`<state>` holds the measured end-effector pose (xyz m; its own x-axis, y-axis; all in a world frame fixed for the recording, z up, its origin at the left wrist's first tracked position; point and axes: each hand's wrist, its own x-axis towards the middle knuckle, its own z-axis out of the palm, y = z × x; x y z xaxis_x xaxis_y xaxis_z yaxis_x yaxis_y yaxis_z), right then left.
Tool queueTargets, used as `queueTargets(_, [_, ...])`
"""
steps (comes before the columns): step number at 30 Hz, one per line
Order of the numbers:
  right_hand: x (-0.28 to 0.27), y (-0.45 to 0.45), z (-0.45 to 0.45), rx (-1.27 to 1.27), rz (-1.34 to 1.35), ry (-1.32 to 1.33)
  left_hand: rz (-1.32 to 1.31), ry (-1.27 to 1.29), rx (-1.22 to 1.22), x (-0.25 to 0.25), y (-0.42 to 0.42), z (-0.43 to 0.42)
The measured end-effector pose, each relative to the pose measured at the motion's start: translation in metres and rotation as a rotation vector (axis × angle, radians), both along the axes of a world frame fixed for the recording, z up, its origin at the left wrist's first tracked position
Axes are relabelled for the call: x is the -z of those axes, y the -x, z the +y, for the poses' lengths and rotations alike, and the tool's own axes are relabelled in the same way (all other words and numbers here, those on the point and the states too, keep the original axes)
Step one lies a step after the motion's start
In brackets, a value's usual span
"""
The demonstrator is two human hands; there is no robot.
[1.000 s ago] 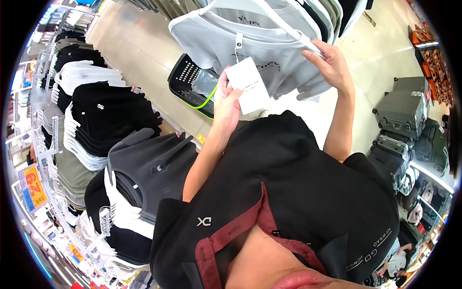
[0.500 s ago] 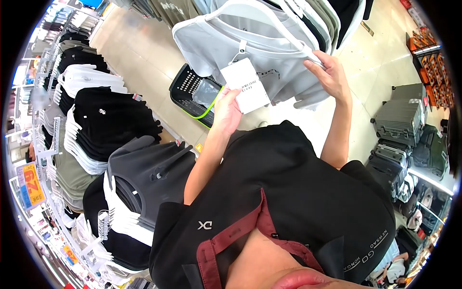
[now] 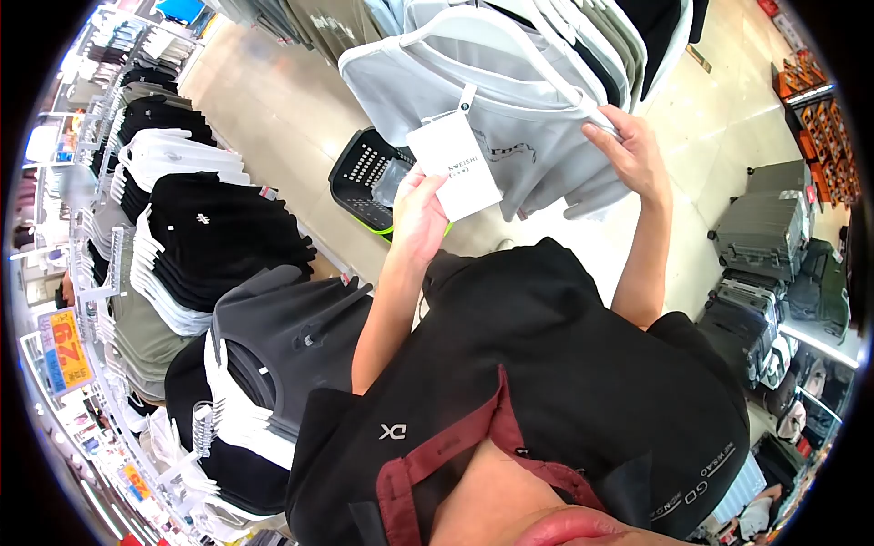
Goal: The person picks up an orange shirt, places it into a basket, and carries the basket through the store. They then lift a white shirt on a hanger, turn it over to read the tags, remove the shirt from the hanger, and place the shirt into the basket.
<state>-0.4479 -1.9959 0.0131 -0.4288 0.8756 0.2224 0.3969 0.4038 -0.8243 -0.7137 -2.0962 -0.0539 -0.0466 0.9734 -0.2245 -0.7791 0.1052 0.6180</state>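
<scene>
- White tag (image 3: 455, 168) before the grey shirt (image 3: 546, 168), its left edge pinched by left fingers (image 3: 424, 185)
- Right fingers (image 3: 603, 136) pinching the shirt's shoulder beside the hanger (image 3: 521, 43)
- Seemingly presenting the tag; turning it calls for slack

Bright store lighting, floor glare, fisheye curvature, black corners, soft blurry edges.

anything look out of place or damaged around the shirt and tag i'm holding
Nothing stands out as spilled or damaged. The pale grey shirt looks slightly skewed, probably because your right hand grips its shoulder while your left hand holds its white tag. Print too small to check.
</scene>
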Motion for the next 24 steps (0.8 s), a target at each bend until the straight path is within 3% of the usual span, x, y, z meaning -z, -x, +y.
queueTargets(24, [-0.004, -0.008, -0.002, 0.065, 0.055, 0.034, 0.114, 0.001, -0.021, -0.007, 0.01, 0.003])
